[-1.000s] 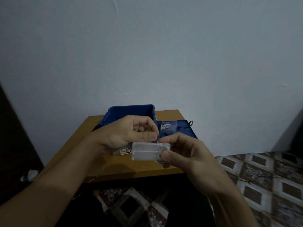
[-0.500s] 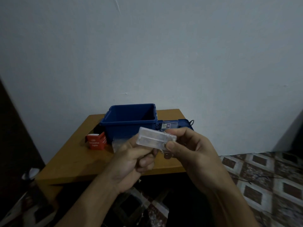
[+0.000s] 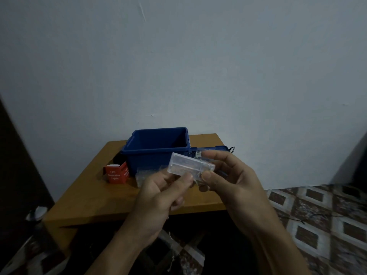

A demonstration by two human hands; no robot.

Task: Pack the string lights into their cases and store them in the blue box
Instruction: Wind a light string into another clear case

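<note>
A clear plastic battery case [image 3: 186, 165] of the string lights is held above the table's front half. My right hand [image 3: 228, 181] pinches its right end between thumb and fingers. My left hand [image 3: 164, 189] holds it from below with curled fingers, thumb near its lower edge. A thin wire with small lights dangles below the hands [image 3: 171, 253]. The open blue box [image 3: 158, 147] stands on the wooden table [image 3: 89, 197] behind the hands. An open red carton [image 3: 116, 173] stands left of the box, and a clear plastic bag [image 3: 146, 172] lies beside it.
The blue lid [image 3: 216, 148] lies to the right of the box with a labelled packet on it, mostly hidden by my right hand. A grey wall rises behind the table. Patterned tiled floor [image 3: 317, 215] spreads to the right, with a dark wire on it.
My left hand dropped from above the case to below it, uncovering the red carton and the box. The case rose and tilted, left end up.
</note>
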